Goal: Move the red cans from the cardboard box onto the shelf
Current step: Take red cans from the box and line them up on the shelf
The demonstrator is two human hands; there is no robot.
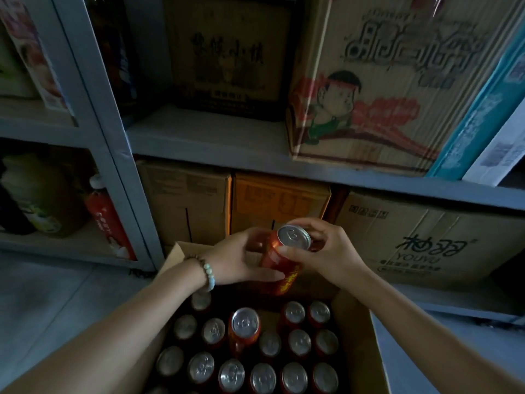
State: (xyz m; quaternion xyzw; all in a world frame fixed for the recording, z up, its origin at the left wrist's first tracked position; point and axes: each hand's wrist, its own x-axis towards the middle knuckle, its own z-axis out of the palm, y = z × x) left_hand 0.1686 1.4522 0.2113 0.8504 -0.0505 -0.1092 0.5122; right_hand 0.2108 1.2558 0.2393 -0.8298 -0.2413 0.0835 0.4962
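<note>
Head view, grip first: what do the hands hold?

Both hold one red can [284, 260]. The left hand [241, 257] wraps its side, with the thumb along the near face and the fingers curled round the far one. The right hand [332, 251] pinches the silver top rim, thumb on the near edge and fingers over the far edge.

How does the can sit?

Tilted, with its lid turned toward the camera. It hangs over the far end of the cardboard box [360, 351], below the shelf [216, 140]. I cannot tell if its base touches the box's far wall.

And inside the box?

Rows of other cans [295, 376] stand upright with their silver tops up. One raised can [245, 328], left of the middle, stands higher than its neighbours.

Anything on the wrists?

A beaded bracelet [208, 273] circles the left wrist, just over the box's far left corner.

What is on the shelf?

A cartoon carton [377, 89] stands on the right of the grey board, and a dark carton [227, 52] sits farther back to its left. Under the board three cartons stand side by side: a plain brown one [187, 200], an orange one [281, 197] right behind the held can, and a printed one [426, 240] on the right.

And to the left?

Another bay holds a red bottle [105, 214], leaning. The image there is blurred.
</note>
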